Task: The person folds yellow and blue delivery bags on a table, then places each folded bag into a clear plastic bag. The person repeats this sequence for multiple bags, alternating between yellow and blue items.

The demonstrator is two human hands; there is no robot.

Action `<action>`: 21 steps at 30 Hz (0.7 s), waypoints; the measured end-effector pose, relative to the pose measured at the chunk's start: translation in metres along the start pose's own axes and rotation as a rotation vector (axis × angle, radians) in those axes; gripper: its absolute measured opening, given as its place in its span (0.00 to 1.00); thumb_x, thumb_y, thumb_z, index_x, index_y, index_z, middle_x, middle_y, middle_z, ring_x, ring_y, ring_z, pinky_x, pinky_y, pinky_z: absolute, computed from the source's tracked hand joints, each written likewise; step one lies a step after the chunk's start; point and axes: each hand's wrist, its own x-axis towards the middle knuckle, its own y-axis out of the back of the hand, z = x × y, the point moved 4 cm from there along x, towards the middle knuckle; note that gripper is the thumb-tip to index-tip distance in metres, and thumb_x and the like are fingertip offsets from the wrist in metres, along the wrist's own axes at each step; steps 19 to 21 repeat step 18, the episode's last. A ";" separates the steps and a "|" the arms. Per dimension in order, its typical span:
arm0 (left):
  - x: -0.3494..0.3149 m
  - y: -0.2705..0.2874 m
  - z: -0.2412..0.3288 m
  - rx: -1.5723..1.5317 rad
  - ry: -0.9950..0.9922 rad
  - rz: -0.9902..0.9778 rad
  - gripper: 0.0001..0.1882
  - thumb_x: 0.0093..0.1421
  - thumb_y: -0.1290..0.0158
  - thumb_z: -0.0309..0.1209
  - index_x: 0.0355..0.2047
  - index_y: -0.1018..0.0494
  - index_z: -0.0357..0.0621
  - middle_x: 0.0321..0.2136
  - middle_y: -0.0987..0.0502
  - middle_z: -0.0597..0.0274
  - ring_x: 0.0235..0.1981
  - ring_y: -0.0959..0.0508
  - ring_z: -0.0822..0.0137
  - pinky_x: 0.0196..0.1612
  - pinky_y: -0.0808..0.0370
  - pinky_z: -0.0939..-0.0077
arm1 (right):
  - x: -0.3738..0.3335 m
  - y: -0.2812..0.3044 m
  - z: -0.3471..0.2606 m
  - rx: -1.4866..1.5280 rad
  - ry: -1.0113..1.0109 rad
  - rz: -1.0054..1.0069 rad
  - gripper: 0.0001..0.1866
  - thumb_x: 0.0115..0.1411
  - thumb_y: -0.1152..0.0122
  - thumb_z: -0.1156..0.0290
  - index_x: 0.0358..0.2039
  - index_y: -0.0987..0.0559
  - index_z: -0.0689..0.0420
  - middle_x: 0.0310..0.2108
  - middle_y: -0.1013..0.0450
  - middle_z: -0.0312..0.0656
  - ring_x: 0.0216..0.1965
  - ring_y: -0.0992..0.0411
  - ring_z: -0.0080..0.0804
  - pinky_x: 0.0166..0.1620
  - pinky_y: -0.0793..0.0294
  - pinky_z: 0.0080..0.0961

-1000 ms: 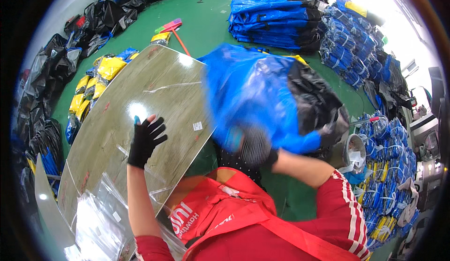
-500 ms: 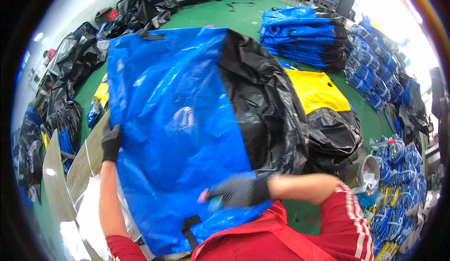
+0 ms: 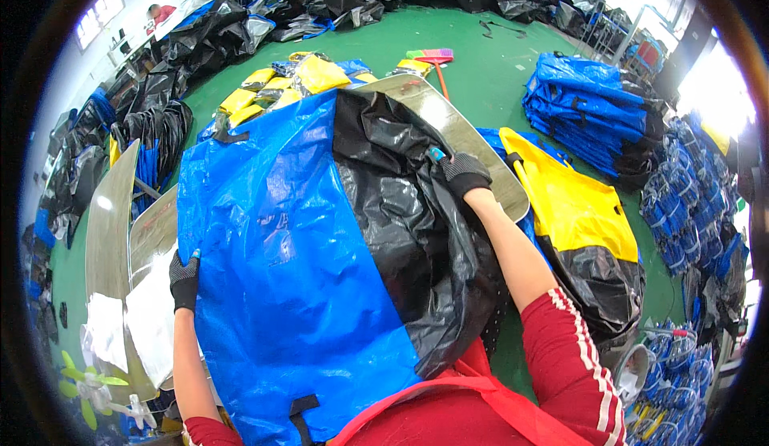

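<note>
A large blue-and-black tarpaulin bag (image 3: 288, 230) lies spread before me, its blue part on the left and its creased black part on the right. My left hand (image 3: 185, 280), in a dark knit glove, is closed on the blue left edge. On the far right of the black part, my right hand (image 3: 465, 175) is gloved too, with its fingers curled onto the bulging material. A teal patch shows at its fingertip. Short black straps sit on the blue part, one at the far left corner and another black strap (image 3: 304, 407) near my body. A wooden-topped table (image 3: 432, 110) shows beneath the bag.
A yellow-and-black bag (image 3: 573, 206) stands right of the table. Folded blue tarpaulins (image 3: 581, 118) are stacked beyond it, and bundled blue packs (image 3: 689, 190) line the right. Yellow packets (image 3: 320, 74) and a broom (image 3: 432, 58) lie past the table. A small green-bladed fan (image 3: 88, 382) is at lower left.
My right hand has moved from the near blue edge to the far right of the black part. The view has shifted, showing the table's far side. My left hand still holds the left edge.
</note>
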 end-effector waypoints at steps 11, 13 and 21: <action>-0.032 -0.036 -0.043 0.488 0.391 -0.036 0.30 0.61 0.50 0.46 0.57 0.33 0.38 0.49 0.26 0.39 0.50 0.24 0.45 0.52 0.29 0.54 | 0.013 0.069 0.059 -0.322 0.177 -0.049 0.30 0.60 0.53 0.43 0.30 0.18 0.59 0.34 0.23 0.57 0.37 0.25 0.55 0.42 0.27 0.47; -0.032 -0.040 -0.005 0.605 0.340 0.137 0.31 0.60 0.47 0.41 0.61 0.38 0.41 0.56 0.32 0.39 0.56 0.30 0.43 0.57 0.33 0.53 | 0.007 0.076 0.062 -0.331 0.064 -0.003 0.29 0.57 0.46 0.42 0.44 0.21 0.55 0.38 0.22 0.52 0.40 0.23 0.52 0.44 0.26 0.45; -0.052 -0.106 0.141 0.239 -0.651 0.306 0.33 0.55 0.43 0.38 0.61 0.38 0.45 0.60 0.37 0.45 0.63 0.38 0.49 0.67 0.49 0.55 | -0.024 0.082 -0.009 -0.194 0.486 0.225 0.25 0.53 0.37 0.47 0.41 0.24 0.53 0.42 0.25 0.49 0.44 0.26 0.46 0.44 0.26 0.43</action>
